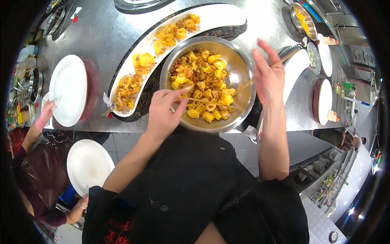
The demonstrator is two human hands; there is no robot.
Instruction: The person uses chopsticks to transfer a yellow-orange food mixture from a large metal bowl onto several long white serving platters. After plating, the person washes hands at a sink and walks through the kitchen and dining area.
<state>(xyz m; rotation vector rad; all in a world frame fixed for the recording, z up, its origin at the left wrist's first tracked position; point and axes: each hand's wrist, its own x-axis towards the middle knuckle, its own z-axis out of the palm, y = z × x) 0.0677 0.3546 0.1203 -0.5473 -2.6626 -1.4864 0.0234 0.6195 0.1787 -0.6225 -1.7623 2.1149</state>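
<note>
A steel mixing bowl [243,111] full of yellow fried pieces [207,88] with brown crumbs sits in front of me. My left hand [164,109] is over its near left rim, pinching a thin wooden chopstick [210,102] that lies across the food. At the bowl's right side, my right hand [269,76] is raised with another wooden chopstick [285,58] across its palm, thumb and forefinger pointing up. This stick's lower end reaches into the bowl and is blurred. Left of the bowl, a long curved white dish [221,16] bears several small heaps of similar food.
A second curved white dish [295,71] lies partly behind my right hand. At left, another person's gloved hand [45,114] is by a white oval plate [68,91]; their other hand holds a second plate [90,167]. A bowl of orange shreds [301,19] stands far right.
</note>
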